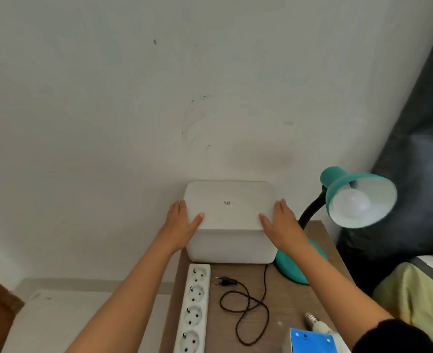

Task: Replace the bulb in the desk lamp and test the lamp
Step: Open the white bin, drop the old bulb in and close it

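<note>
white box by wall, left hand, right hand (flat, uncurled) pressing its edges

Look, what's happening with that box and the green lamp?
A person holds a white box on the table between the left hand and right hand, fingers flat. The green lamp beside it has a bulb in its shade, but its plug lies loose next to the power strip. A second bulb lies nearer the front.
</note>
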The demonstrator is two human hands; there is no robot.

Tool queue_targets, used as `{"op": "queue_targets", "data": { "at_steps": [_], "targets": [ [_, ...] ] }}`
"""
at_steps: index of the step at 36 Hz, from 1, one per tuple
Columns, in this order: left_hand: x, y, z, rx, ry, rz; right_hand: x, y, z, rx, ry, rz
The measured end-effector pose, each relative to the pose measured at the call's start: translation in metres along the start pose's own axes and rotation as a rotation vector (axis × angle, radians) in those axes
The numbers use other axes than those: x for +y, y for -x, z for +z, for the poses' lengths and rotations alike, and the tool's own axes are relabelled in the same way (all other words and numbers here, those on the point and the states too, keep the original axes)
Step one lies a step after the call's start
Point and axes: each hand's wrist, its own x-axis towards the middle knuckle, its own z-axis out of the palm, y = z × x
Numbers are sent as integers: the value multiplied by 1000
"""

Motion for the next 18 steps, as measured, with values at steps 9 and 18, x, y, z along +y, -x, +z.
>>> {"op": "queue_targets", "data": {
  "at_steps": [9, 18],
  "targets": [
    [10, -21, 3, 112, 345, 7, 4, -33, 6, 33, -172, 74],
    [12, -25, 8, 194, 491, -61, 5, -38, 8, 94, -216, 77]
  ]
}}
